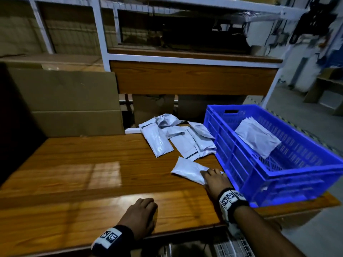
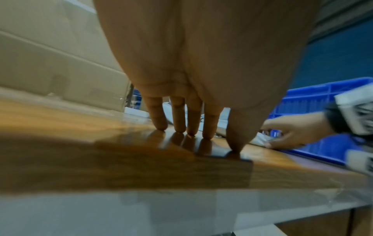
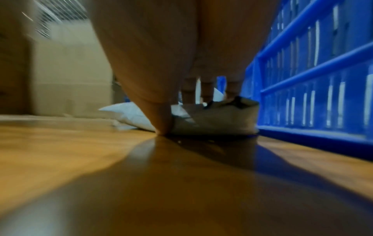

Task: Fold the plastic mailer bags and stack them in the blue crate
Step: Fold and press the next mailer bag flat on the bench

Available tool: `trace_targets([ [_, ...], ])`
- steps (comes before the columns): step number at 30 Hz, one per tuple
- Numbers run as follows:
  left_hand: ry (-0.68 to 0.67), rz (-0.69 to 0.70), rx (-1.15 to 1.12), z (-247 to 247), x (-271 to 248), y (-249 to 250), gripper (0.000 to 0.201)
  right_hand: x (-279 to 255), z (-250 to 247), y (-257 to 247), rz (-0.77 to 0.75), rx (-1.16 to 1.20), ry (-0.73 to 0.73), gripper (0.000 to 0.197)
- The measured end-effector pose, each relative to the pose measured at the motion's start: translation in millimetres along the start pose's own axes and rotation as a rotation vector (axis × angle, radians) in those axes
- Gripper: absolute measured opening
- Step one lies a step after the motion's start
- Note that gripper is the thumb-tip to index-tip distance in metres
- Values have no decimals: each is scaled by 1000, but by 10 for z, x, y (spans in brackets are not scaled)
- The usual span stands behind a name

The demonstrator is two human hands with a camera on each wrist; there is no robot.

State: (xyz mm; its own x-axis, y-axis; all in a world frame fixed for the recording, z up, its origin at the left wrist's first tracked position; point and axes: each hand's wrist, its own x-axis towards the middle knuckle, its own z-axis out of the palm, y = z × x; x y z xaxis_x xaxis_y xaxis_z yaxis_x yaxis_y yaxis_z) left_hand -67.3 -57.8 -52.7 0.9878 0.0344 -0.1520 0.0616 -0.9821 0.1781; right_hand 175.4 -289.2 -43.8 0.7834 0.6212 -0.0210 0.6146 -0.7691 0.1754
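Observation:
A folded grey-white mailer bag (image 1: pixel 185 170) (image 3: pixel 218 121) lies on the wooden table (image 1: pixel 83 173) just left of the blue crate (image 1: pixel 304 171) (image 3: pixel 315 67). My right hand (image 1: pixel 213 178) (image 3: pixel 184 115) grips its near end, fingers on top and thumb at its edge against the table. My left hand (image 1: pixel 143 212) (image 2: pixel 193 135) holds nothing; its fingertips rest on the bare table near the front edge. Folded mailers (image 1: pixel 258 140) lean inside the crate. A loose pile of unfolded mailers (image 1: pixel 178 138) lies at the table's back.
A large cardboard box (image 1: pixel 70 101) stands at the back left of the table. Behind the table rises a white metal rack (image 1: pixel 104 43) with a wooden shelf (image 1: pixel 193 78). The crate overhangs the table's right end.

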Motion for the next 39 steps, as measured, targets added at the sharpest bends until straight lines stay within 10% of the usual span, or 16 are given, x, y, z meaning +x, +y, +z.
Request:
trace_targets([
  [13, 197, -196, -464, 139, -138, 360, 82, -1250, 322, -603, -323, 231, 209, 67],
  [19, 370, -174, -177, 1, 58, 512, 68, -1028, 75, -785, -238, 387, 323, 45],
  [25, 231, -54, -65, 198, 333, 592, 65, -876, 261, -947, -174, 300, 167, 50],
  [39, 272, -121, 113, 580, 266, 677, 56, -906, 431, -1005, -233, 244, 339, 48],
])
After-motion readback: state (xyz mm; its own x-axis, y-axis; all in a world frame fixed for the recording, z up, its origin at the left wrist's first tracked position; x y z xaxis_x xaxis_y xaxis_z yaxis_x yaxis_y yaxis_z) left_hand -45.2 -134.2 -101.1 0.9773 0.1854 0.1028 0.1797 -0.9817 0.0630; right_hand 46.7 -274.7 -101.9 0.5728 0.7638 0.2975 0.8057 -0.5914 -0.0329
